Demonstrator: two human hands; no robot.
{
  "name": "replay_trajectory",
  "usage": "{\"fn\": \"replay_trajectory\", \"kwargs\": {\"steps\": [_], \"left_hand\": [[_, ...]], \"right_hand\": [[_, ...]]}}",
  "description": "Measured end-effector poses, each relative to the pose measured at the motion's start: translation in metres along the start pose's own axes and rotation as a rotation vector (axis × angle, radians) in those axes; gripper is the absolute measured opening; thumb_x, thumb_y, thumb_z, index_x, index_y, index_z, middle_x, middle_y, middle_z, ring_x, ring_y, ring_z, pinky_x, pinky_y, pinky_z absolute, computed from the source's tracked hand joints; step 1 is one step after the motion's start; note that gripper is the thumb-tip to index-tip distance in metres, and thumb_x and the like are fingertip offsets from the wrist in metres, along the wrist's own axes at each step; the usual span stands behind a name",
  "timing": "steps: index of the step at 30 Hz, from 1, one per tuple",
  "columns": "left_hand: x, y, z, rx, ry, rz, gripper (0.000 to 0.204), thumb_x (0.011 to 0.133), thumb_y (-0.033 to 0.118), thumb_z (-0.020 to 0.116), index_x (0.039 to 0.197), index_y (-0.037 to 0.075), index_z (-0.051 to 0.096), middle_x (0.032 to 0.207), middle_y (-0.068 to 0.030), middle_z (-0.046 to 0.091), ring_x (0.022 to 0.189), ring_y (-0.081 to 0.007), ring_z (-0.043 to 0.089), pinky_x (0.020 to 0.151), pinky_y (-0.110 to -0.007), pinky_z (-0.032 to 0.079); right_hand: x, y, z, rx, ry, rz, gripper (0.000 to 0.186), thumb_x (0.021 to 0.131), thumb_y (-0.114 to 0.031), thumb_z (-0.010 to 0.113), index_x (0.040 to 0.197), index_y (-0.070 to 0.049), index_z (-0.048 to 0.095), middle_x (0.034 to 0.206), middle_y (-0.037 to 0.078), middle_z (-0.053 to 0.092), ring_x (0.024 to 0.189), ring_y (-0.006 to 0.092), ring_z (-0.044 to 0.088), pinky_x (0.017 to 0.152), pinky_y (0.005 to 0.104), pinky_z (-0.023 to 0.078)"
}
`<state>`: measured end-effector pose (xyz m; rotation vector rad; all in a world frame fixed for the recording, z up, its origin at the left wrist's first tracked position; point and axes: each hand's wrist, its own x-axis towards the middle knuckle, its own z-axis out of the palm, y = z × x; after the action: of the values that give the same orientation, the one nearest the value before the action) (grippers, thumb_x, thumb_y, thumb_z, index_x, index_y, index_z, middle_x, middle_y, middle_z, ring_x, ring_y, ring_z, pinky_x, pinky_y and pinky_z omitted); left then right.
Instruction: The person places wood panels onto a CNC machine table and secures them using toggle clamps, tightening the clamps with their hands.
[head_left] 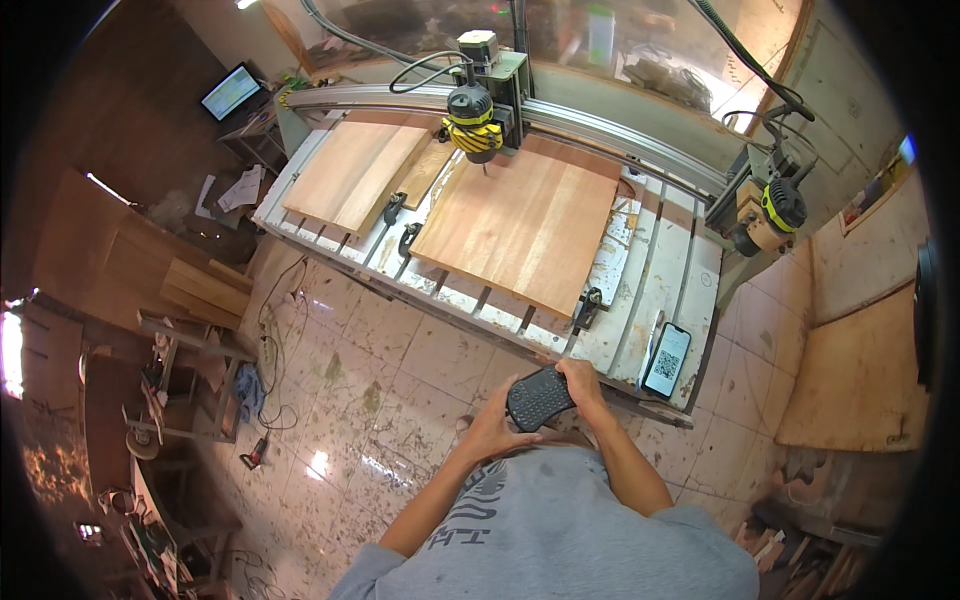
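A small black handheld keyboard [539,399] is held between my two hands in front of my body. My left hand [497,424] wraps round its left end, and my right hand [581,384] grips its upper right side. Beyond them stands a CNC router table [650,270] with slotted white bed. A wide wooden panel [520,225] lies clamped on the bed, with a second wooden panel [362,165] to its left. The black and yellow router spindle [473,122] hangs over the wide panel's far left corner, its bit pointing down.
A phone [667,358] lies at the table's front right corner. Black clamps [590,308] hold the panels' edges. Another yellow and black router [783,204] is mounted at the gantry's right end. A monitor [231,92] stands far left. Cables and a power tool [255,454] lie on the floor.
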<state>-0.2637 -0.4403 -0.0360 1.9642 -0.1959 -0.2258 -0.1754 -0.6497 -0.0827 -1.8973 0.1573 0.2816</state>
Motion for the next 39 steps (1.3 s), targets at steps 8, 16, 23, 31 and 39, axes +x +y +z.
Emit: {"fn": "replay_trajectory", "kwargs": {"steps": [8, 16, 23, 31, 39], "left_hand": [[0.0, -0.003, -0.002, 0.061, 0.025, 0.035, 0.114, 0.06, 0.035, 0.094, 0.148, -0.001, 0.032, 0.139, -0.0241, 0.049, 0.13, -0.0351, 0.051, 0.109, -0.041, 0.042], [0.003, 0.001, -0.007, 0.043, 0.017, -0.031, 0.112, 0.059, 0.036, 0.093, 0.147, 0.001, 0.034, 0.136, -0.0233, 0.051, 0.129, -0.0354, 0.052, 0.108, -0.041, 0.042], [-0.001, 0.0, -0.008, 0.067, 0.018, -0.062, 0.112, 0.059, 0.037, 0.092, 0.147, -0.001, 0.034, 0.137, -0.0237, 0.05, 0.13, -0.0359, 0.05, 0.11, -0.041, 0.041], [-0.001, -0.005, -0.001, 0.059, 0.022, -0.026, 0.111, 0.06, 0.036, 0.092, 0.147, -0.001, 0.034, 0.137, -0.0234, 0.05, 0.131, -0.0352, 0.049, 0.111, -0.042, 0.039], [0.005, -0.007, 0.004, 0.038, 0.01, 0.001, 0.109, 0.06, 0.035, 0.093, 0.146, -0.001, 0.035, 0.136, -0.0222, 0.05, 0.13, -0.0343, 0.049, 0.111, -0.041, 0.039]], "right_hand": [[0.006, 0.003, 0.004, -0.02, -0.019, 0.066, 0.039, 0.086, -0.03, 0.055, 0.083, 0.005, 0.069, 0.077, 0.023, 0.068, 0.071, 0.0311, 0.065, 0.071, 0.0407, 0.047], [0.007, -0.001, 0.007, -0.018, -0.016, 0.1, 0.038, 0.085, -0.029, 0.056, 0.086, 0.006, 0.069, 0.08, 0.024, 0.069, 0.075, 0.0315, 0.066, 0.072, 0.041, 0.047], [0.006, 0.0, 0.012, -0.016, -0.024, 0.101, 0.038, 0.084, -0.028, 0.057, 0.087, 0.008, 0.068, 0.08, 0.024, 0.069, 0.074, 0.0318, 0.064, 0.072, 0.0423, 0.046], [0.003, 0.001, 0.01, 0.047, 0.0, 0.161, 0.04, 0.083, -0.03, 0.058, 0.085, 0.009, 0.067, 0.073, 0.024, 0.065, 0.069, 0.03, 0.061, 0.069, 0.0409, 0.045], [0.006, 0.012, 0.003, 0.08, 0.009, 0.128, 0.036, 0.085, -0.026, 0.057, 0.083, 0.008, 0.068, 0.072, 0.02, 0.066, 0.066, 0.0255, 0.06, 0.067, 0.0391, 0.045]]}}
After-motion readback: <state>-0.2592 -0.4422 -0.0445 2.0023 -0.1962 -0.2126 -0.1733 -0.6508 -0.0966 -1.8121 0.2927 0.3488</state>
